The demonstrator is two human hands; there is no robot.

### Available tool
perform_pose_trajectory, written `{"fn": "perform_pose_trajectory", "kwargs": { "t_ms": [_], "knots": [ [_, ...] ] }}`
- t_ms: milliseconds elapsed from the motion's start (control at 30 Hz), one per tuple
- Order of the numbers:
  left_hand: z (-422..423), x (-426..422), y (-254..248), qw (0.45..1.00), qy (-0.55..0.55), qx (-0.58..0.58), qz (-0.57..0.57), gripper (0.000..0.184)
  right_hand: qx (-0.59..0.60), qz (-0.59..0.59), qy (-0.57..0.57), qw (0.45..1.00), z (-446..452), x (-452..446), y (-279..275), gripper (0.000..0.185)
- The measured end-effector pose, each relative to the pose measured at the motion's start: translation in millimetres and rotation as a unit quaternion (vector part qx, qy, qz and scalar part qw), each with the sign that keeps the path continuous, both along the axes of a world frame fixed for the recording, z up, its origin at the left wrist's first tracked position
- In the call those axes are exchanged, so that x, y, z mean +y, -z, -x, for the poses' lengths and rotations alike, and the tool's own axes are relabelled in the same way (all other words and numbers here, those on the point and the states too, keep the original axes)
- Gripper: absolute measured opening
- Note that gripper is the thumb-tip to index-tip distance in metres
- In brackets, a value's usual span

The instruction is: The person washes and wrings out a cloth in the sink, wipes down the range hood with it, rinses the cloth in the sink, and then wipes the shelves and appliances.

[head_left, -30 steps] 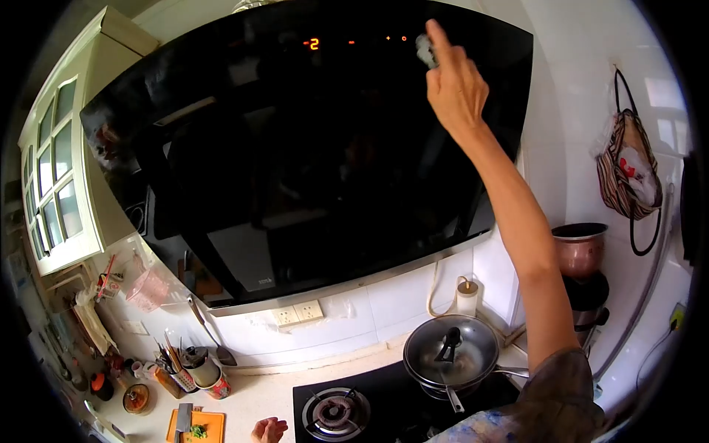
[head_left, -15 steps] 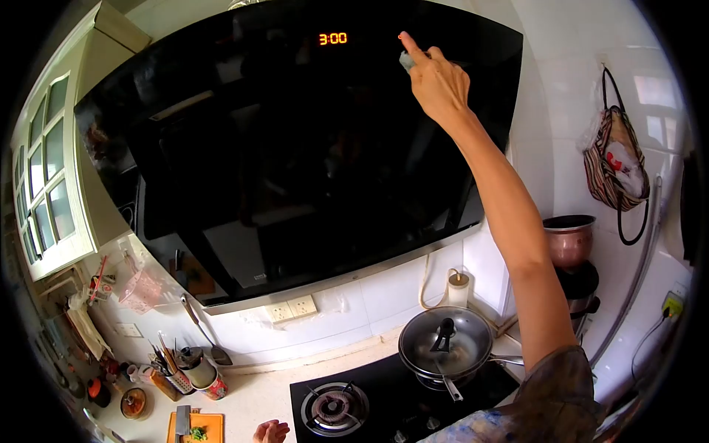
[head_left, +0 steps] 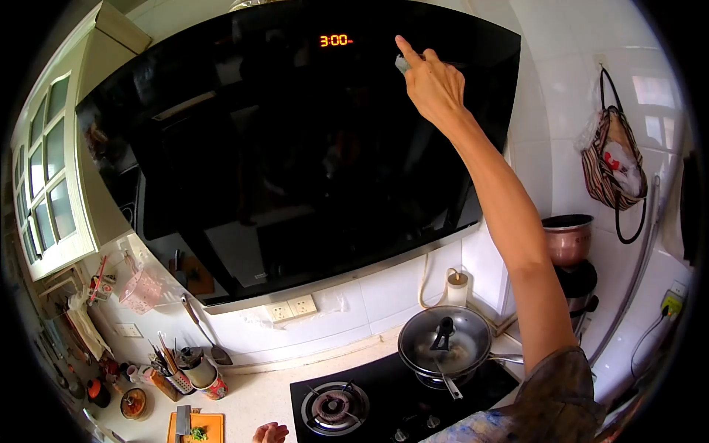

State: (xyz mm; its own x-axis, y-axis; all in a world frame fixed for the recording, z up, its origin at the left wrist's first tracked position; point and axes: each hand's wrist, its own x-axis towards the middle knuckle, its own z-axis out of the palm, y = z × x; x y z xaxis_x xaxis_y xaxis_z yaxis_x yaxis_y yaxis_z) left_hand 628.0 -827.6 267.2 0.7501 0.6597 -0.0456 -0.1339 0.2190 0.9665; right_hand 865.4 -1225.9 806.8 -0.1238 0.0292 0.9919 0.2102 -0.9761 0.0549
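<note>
My right hand [head_left: 434,83] is raised to the upper right of the black range hood [head_left: 295,162], its index finger stretched out at the glossy panel. Orange digits reading 3:00 glow to the left of that fingertip. The other fingers are bent, and nothing shows in them. Low in the view, my left hand [head_left: 271,433] hangs near the counter edge, left of the black stove [head_left: 369,373], with its fingers loosely curled and partly cut off by the frame. A pan with a glass lid [head_left: 465,351] stands on the right burner.
On the counter at the lower left, a cleaver [head_left: 183,421] and chopped greens [head_left: 198,433] lie on an orange cutting board [head_left: 215,427]. Utensil holders [head_left: 179,382] stand behind it. A striped bag [head_left: 613,162] hangs at the right, above a copper-coloured pot [head_left: 569,242].
My right hand has shifted left along the hood panel. The display has changed from -2 to 3:00. My left hand has hardly moved.
</note>
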Motion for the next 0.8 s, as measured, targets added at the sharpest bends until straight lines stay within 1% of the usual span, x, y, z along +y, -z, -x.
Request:
{"fn": "perform_pose_trajectory", "kwargs": {
  "t_ms": [67,133,200,267,433,500,700,767,800],
  "knots": [
    [-1.1,0.5,2.8,1.000,0.001,0.006,0.001,0.030,-0.068,0.015,-0.012,0.997,2.2,-7.6,1.5,0.046],
    [-0.4,-2.0,1.0,1.000,0.000,0.010,0.003,0.030,-0.074,0.008,-0.020,0.997,3.2,-13.9,5.8,0.047],
    [-0.5,-5.1,-2.8,1.000,0.002,0.010,0.001,0.030,-0.111,-0.018,-0.030,0.993,3.7,-17.7,8.3,0.047],
    [-0.9,-7.9,-6.6,1.000,0.005,0.011,-0.005,0.030,-0.107,-0.027,-0.036,0.993,2.8,-20.3,8.1,0.047],
    [-3.0,-13.3,-9.2,1.000,0.003,0.005,-0.009,0.030,-0.114,0.007,-0.019,0.993,-1.8,-15.5,6.2,0.047],
    [-6.5,-12.7,-6.1,1.000,0.004,0.006,0.007,0.031,-0.114,0.012,-0.025,0.993,-2.2,-10.8,5.4,0.047],
    [-3.9,-16.1,-10.1,1.000,-0.001,0.019,-0.006,0.033,-0.099,0.018,-0.026,0.995,-4.6,-2.3,3.0,0.044],
    [-4.4,-14.6,-6.2,1.000,0.003,0.020,-0.004,0.034,-0.073,0.022,0.028,0.997,-10.0,0.7,0.2,0.041],
    [-5.9,-14.7,-5.7,1.000,0.007,0.021,-0.004,0.034,-0.072,0.022,0.029,0.997,-10.6,0.6,-1.6,0.041]
  ]
}}
